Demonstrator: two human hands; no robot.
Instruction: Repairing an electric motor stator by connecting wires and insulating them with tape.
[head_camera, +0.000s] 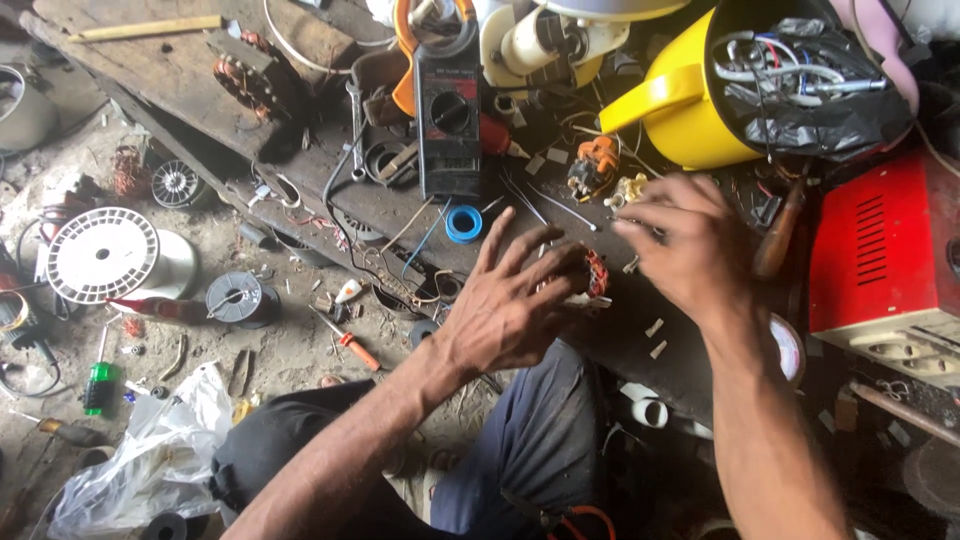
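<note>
Copper-wound motor coil (594, 275) sits under left hand (510, 305); right hand (690, 245) apparently touching.

motor coil (593, 275) on bench (180, 75), between left hand (515, 300) and right hand (685, 245) | meter (448, 125) behind | jug (700, 100) behind right hand | tape roll (463, 223) left of coil

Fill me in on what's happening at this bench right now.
A person sits at a cluttered wooden workbench. The left hand cups a small copper-wound motor coil against the bench, while the right hand pinches something small beside it, too small to make out. A black multimeter, a blue tape roll and a yellow jug lie nearby.
</note>
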